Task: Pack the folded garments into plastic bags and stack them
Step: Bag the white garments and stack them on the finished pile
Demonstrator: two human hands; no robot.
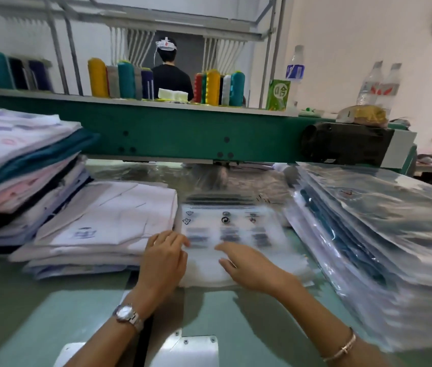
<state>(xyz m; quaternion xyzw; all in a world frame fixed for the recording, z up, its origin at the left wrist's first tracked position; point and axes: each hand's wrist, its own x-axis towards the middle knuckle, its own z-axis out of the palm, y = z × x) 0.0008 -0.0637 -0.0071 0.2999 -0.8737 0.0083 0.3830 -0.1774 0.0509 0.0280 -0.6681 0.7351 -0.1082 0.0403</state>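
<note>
The person is leaning over the bench (50,313) with both hands on a clear plastic bag (233,223). The bag is lying flat in the middle of the bench, just in front of the person, with its printed side facing up.

The left hand (166,256) is sitting at the bag's left edge, right beside the low pile of folded white garments (109,221). Its fingers are bending a little, but the blur is hiding whether they are pinching the plastic. The right hand (249,266) is lying on the near part of the bag with its fingers straight and a little spread, likely pressing it flat so it is not sliding.

I cannot tell if a garment is inside this bag.

The white pile is sitting close to the bag on the left, probably so the next garment is easy to grab. A taller pile of mixed garments (19,168) is waiting further left. The stack of packed bags (381,234) is sitting on the right, so each full bag is only going a short way.
</note>
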